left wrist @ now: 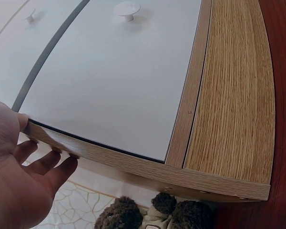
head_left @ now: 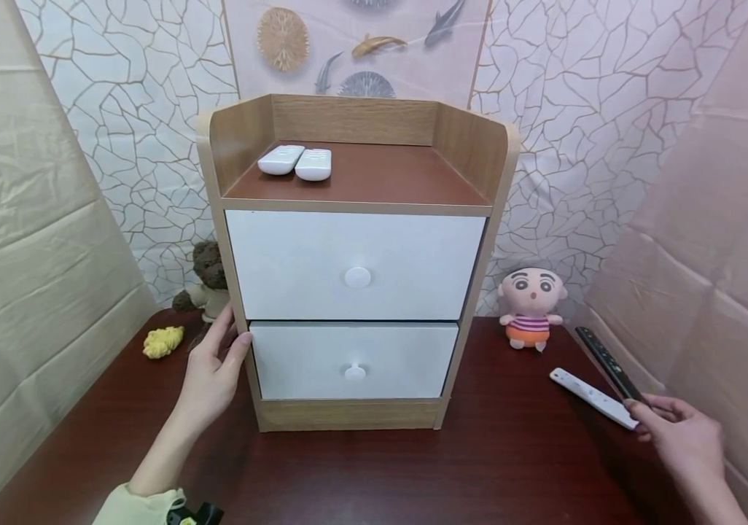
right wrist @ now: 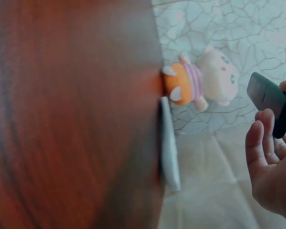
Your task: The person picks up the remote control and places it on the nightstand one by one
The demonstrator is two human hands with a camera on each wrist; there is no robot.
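My left hand (head_left: 213,375) rests at the left side of a small wooden cabinet (head_left: 351,415). In the left wrist view its thumb lies on the front edge near the gap between the drawers, and its fingers bend round onto the side panel. At the far right, my right hand (head_left: 685,434) grips a black remote control (head_left: 606,361) by its near end, thumb on top. The right wrist view shows that remote (right wrist: 270,98) raised above the table. A white remote control (head_left: 592,396) lies on the table beside it, its near end close to my fingers.
Two white remotes (head_left: 313,165) lie on the cabinet's top shelf. Both white drawers (head_left: 302,266) are closed. A plush doll (head_left: 531,302) sits behind the right hand; a brown teddy bear (head_left: 208,264) and a yellow lump (head_left: 162,341) are at left. Cloth walls surround the dark red table (head_left: 348,474).
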